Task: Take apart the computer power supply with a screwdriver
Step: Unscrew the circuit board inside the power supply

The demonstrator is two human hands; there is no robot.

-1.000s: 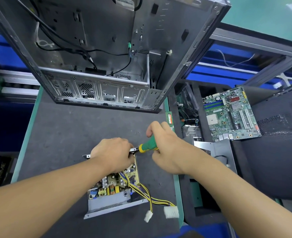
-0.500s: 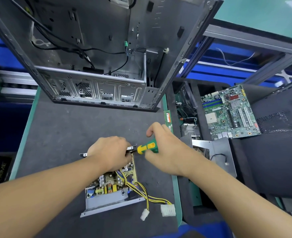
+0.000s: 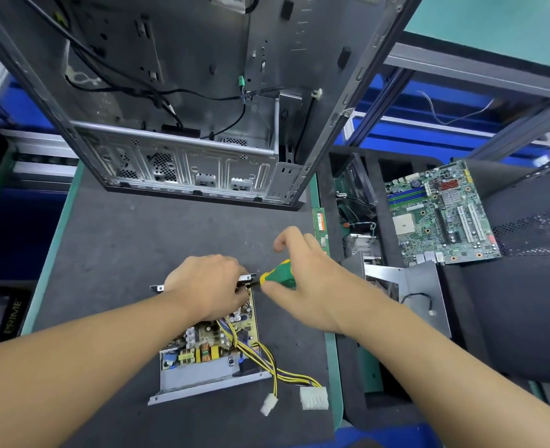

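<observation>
My left hand (image 3: 207,287) gripped the grey metal power supply (image 3: 199,379) by its stiff rim. Its board (image 3: 209,342) looked fragile. Right hand (image 3: 315,291) clenched the green-yellow screwdriver (image 3: 278,274).

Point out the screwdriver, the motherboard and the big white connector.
screwdriver (image 3: 278,274), head view, on its green handle.
motherboard (image 3: 441,215), head view, on the middle of the board.
white connector (image 3: 314,397), head view, on its plastic body.
</observation>
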